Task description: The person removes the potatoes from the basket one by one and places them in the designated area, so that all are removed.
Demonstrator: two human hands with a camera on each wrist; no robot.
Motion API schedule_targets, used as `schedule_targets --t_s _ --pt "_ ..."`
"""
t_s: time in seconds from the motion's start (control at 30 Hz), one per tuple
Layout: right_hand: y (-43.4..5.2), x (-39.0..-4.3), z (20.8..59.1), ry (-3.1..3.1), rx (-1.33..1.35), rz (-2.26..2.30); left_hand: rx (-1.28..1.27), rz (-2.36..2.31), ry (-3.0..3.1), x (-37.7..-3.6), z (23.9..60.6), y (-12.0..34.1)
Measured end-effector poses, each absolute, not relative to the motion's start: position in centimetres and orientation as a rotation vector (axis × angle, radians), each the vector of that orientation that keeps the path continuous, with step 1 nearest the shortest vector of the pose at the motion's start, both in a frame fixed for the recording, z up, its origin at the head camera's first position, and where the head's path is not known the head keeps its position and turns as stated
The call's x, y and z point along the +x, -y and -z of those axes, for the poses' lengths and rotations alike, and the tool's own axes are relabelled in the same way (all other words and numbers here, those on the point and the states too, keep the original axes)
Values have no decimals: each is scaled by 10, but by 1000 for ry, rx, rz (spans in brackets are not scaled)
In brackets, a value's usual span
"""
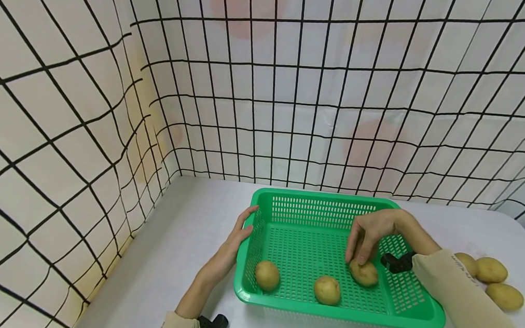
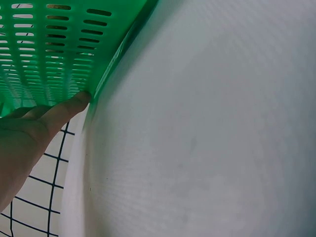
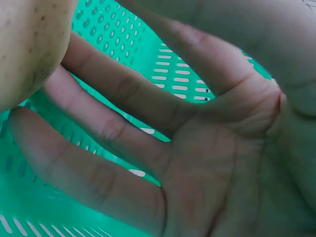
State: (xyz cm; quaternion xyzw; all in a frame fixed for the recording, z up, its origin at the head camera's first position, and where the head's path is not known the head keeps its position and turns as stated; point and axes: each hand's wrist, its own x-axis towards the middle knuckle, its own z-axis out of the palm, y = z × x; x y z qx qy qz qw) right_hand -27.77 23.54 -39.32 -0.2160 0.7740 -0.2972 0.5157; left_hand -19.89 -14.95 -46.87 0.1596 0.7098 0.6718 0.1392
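A green perforated plastic basket [image 1: 343, 313] stands on the white table. Inside it, my right hand [image 1: 372, 232] reaches down and pinches a potato [image 1: 366, 276] between thumb and fingers. In the right wrist view that potato [image 3: 29, 49] is at the upper left, against the fingertips. Two more potatoes lie in the basket, one in the left front corner [image 1: 267, 276] and another near the front wall [image 1: 327, 290]. With fairly straight fingers, my left hand [image 1: 226, 252] touches the basket's left side; in the left wrist view a fingertip [image 2: 80, 98] meets the green wall.
Several potatoes [image 1: 504, 296] lie on the table [image 1: 171, 239] right of the basket, partly behind the right sleeve [image 1: 470, 302]. A black wire grid [image 1: 296, 104] encloses the table at the back and sides, with pale sheeting behind it.
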Motion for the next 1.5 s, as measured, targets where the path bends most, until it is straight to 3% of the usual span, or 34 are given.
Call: schedule_targets --t_s 1.5 --pt "-237 -283 405 -1855 -598 751 466 -1933 -2069 -198 466 148"
